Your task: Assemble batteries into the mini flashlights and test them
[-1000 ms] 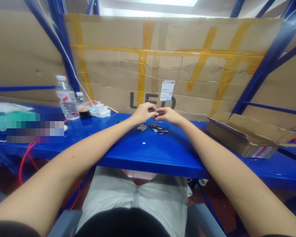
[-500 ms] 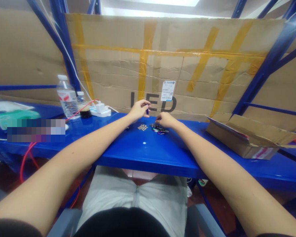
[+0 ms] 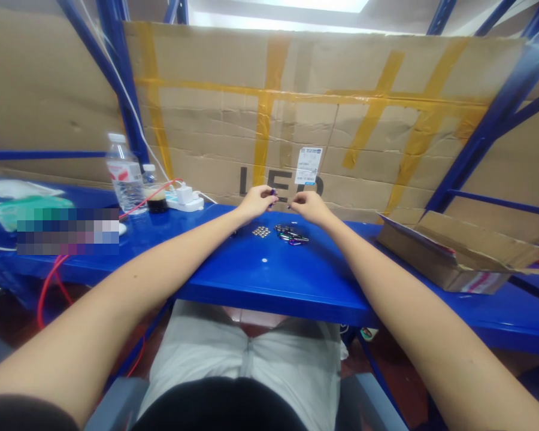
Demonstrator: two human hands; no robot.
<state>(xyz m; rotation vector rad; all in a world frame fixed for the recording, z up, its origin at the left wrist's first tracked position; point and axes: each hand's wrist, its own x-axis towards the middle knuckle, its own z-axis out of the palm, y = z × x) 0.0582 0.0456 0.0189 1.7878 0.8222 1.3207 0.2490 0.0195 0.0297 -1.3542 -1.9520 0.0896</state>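
My left hand [image 3: 257, 202] is held just above the blue table [image 3: 251, 275], its fingers closed on a small dark purple piece [image 3: 273, 193]. Facing it, my right hand [image 3: 312, 207] pinches its thumb and fingertips together at about the same height; whatever is in that pinch is too small to make out. A narrow gap separates the two hands. On the tabletop below lies a cluster of small round metallic pieces [image 3: 261, 231]. Beside it, under my right hand, is a loose pile of slim shiny pieces [image 3: 291, 236] in black, green and purple.
An open cardboard box [image 3: 449, 263] stands at the right. To the left are a clear water bottle [image 3: 124, 182], a small bottle of dark liquid [image 3: 156, 200] and a white power strip [image 3: 188, 203] with cables. A large taped cardboard sheet [image 3: 215, 131] rises behind the table.
My right hand has lifted off the pile of slim pieces and moved up toward my left hand. The purple piece in my left hand has turned from upright.
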